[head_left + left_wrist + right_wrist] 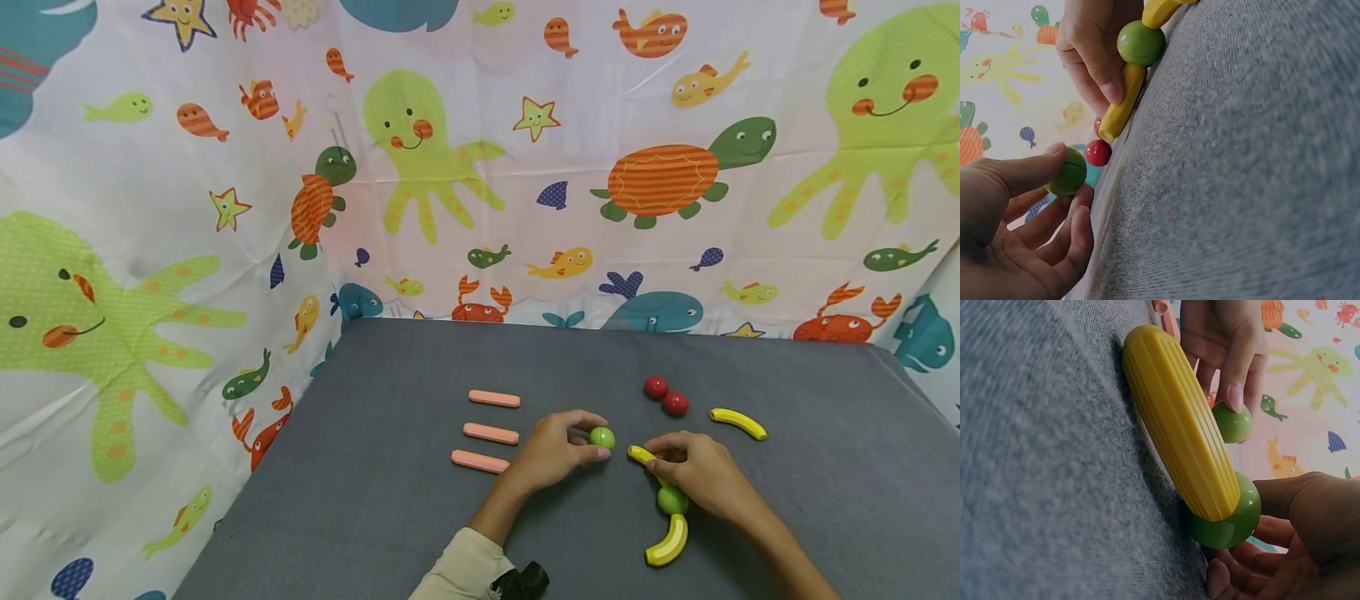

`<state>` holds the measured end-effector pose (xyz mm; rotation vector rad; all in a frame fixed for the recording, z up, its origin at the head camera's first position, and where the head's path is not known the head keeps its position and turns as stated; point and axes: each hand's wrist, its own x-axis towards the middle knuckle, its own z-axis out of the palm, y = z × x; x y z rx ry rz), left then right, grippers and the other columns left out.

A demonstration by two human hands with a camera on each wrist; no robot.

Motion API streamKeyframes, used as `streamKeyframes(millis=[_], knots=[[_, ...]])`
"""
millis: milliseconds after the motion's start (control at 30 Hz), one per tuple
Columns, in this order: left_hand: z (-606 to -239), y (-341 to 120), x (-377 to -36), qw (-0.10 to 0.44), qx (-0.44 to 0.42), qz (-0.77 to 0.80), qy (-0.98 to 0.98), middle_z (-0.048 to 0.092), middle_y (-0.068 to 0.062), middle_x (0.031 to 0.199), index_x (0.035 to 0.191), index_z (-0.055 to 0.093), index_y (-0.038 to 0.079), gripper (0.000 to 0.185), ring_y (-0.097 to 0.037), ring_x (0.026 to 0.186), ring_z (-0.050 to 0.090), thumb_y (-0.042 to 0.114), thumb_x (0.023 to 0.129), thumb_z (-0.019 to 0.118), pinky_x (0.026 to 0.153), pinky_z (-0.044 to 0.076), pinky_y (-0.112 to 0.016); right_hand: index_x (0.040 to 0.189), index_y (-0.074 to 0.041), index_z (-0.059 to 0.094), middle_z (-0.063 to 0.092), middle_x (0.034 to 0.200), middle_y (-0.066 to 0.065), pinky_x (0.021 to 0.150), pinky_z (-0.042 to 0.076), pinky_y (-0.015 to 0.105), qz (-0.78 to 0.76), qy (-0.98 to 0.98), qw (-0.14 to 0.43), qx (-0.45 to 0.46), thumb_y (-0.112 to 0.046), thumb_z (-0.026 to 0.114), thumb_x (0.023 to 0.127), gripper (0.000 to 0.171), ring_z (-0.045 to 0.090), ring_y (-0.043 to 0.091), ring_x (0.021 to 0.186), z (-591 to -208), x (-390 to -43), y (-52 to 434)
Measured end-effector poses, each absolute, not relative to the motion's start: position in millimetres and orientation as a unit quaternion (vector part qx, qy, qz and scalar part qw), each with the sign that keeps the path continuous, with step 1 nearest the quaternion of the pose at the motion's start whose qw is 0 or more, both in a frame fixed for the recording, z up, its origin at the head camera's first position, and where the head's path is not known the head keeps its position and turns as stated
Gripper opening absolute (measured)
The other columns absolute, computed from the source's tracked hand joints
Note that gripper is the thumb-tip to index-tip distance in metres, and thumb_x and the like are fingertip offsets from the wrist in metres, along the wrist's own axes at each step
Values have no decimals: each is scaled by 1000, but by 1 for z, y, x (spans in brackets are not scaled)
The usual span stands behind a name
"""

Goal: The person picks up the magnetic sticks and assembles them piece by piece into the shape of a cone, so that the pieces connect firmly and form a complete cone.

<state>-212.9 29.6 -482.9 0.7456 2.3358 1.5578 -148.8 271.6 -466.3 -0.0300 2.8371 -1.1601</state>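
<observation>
**Two hands, two green balls**

The left hand [553, 454] pinches a small green ball [602, 437] between thumb and fingertips, near the middle of the head view. The ball sits low, right at the gray table [375, 500], so the pinch keeps it from rolling away.

The right hand [697, 471] is curled over a yellow banana piece [642, 457] and rests on it, with fingers also against a second green ball [672, 500]. That ball sits between this banana piece and another banana piece [667, 543] lower down, touching both, so the three make one curved line. The hand seems to hold them snug so the line stays together.

Two red balls [665, 395] sit close together higher up, and a third banana piece [738, 422] lies to their right. Three pink sticks [491, 433] lie in a neat stack-like row to the left of the hands. A sea-animal cloth [525, 167] hangs behind.
</observation>
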Motion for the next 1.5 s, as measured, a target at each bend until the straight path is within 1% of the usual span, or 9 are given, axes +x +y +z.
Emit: streamKeyframes(millis=[233, 433, 700, 900, 1100, 1500], knots=[[-484, 29, -213, 107, 252, 525, 806, 75, 5, 117, 129, 76, 13, 38, -1, 92, 69, 21, 93, 84, 81, 55, -20, 112, -7, 80, 78, 103, 4, 67, 50, 27, -385, 922, 42, -5, -18, 80, 93, 22, 66, 15, 86, -464, -150, 272], [-485, 31, -211, 113, 244, 526, 807, 76, 7, 119, 130, 76, 14, 38, -1, 94, 70, 21, 94, 84, 81, 55, -21, 114, -8, 80, 78, 103, 3, 68, 51, 28, -387, 921, 48, -2, -19, 79, 95, 22, 66, 16, 87, -464, -151, 272], [-487, 36, -210, 118, 236, 522, 811, 77, 9, 110, 124, 78, 16, 33, 2, 86, 67, 21, 93, 85, 74, 53, -21, 117, -7, 79, 77, 103, 3, 67, 52, 28, -396, 917, 51, -15, -20, 80, 96, 24, 66, 16, 86, -463, -150, 270], [-487, 38, -210, 129, 241, 520, 809, 76, 10, 103, 120, 78, 17, 29, 4, 85, 67, 20, 92, 85, 75, 53, -20, 116, -7, 79, 76, 102, 2, 66, 51, 27, -402, 914, 46, -25, -19, 80, 95, 23, 65, 16, 84, -463, -149, 266], [-487, 38, -209, 130, 242, 517, 810, 76, 9, 106, 123, 78, 15, 32, 3, 88, 68, 19, 93, 85, 76, 54, -19, 116, -6, 78, 76, 102, 3, 66, 52, 27, -407, 912, 47, -26, -17, 80, 95, 24, 65, 17, 85, -464, -149, 266], [-487, 36, -206, 134, 245, 511, 813, 77, 0, 120, 134, 74, 9, 43, 0, 93, 71, 17, 93, 85, 78, 55, -18, 116, -6, 78, 77, 104, 3, 68, 52, 26, -400, 915, 51, -30, -19, 80, 96, 24, 66, 15, 87, -466, -150, 268]])
